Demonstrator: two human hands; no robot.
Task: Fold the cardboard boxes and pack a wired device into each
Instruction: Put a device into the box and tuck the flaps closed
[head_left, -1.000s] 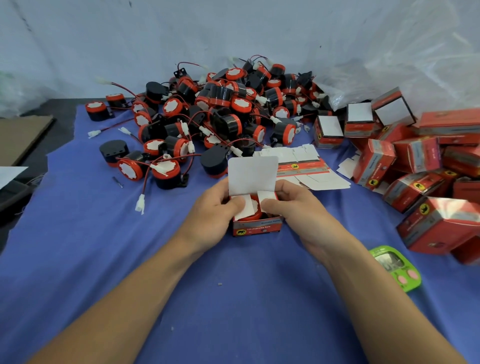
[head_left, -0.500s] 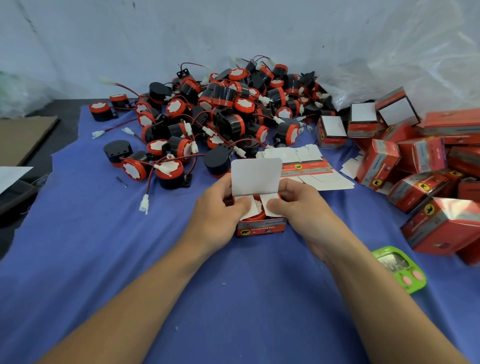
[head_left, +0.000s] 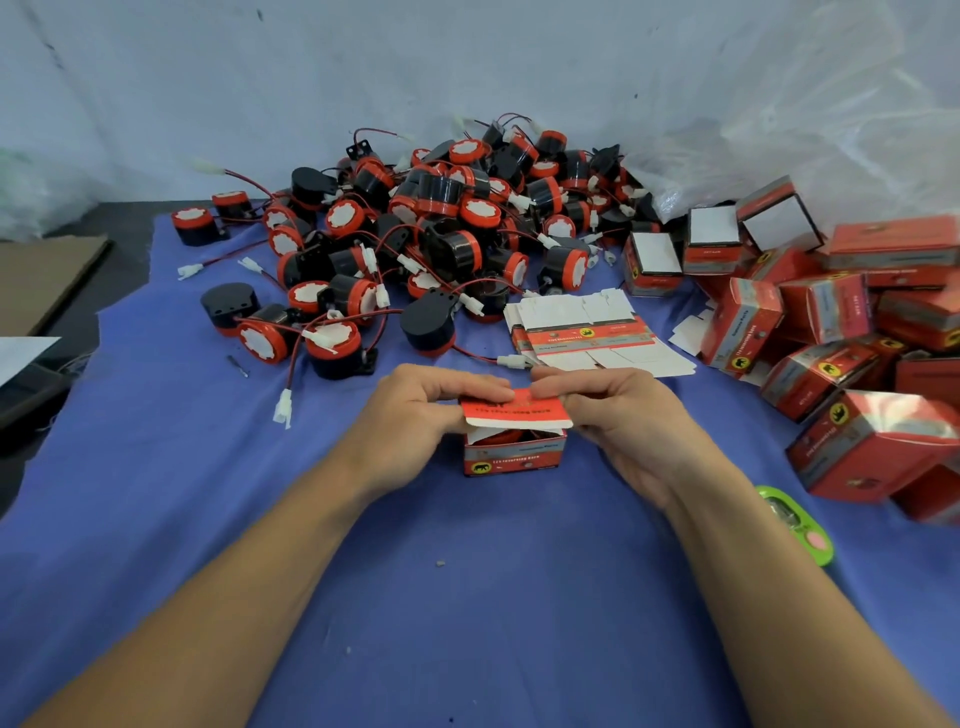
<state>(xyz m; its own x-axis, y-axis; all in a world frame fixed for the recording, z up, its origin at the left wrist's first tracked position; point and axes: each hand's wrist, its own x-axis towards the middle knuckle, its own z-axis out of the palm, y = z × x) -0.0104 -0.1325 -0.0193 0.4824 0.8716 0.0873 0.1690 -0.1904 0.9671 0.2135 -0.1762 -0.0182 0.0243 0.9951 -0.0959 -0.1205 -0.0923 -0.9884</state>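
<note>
We're closing this box (head_left: 514, 458): L hand (head_left: 415, 415) & R hand (head_left: 626, 422) pinch its lid (head_left: 511, 411) down. At 3 o'clock, packed boxes (head_left: 831, 364); at 12, many devices (head_left: 441, 223) to go.

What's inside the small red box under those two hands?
Through the gap under the lid flap, a sliver of a red and black device shows inside the red box. Its wire and the rest are covered by the flap and walls.

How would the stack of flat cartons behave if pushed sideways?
The flat carton stack lies fanned out, so it would probably slide apart rather than shift together. Thin card with loose flaps, it likely feels light and bends when lifted.
</note>
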